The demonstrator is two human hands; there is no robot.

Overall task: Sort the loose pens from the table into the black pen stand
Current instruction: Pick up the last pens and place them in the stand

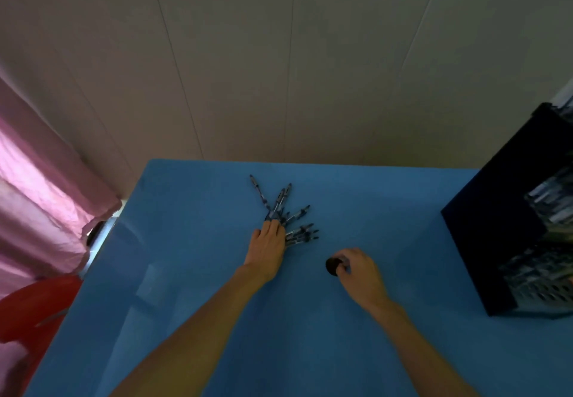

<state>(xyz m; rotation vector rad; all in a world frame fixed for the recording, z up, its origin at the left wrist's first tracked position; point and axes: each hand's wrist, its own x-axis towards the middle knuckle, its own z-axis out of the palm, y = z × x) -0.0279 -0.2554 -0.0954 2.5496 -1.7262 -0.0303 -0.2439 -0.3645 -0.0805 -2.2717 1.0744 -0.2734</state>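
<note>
Dim and soft overall; brighter on the curtain [37, 179] at left, blurred and bent toward the edges.

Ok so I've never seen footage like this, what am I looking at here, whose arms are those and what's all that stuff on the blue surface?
There is no machine here. It is one picture from a wide-angle camera worn on a person's head, looking forward and down, so the two bare arms are the wearer's own. The blue table stands against a pale wall. The left hand rests on a fanned pile of dark loose pens, fingers on their near ends. The right hand grips a small round black pen stand, seen from above. At the right edge sits a large dark crate with blurred contents. A pink curtain hangs on the left.
</note>
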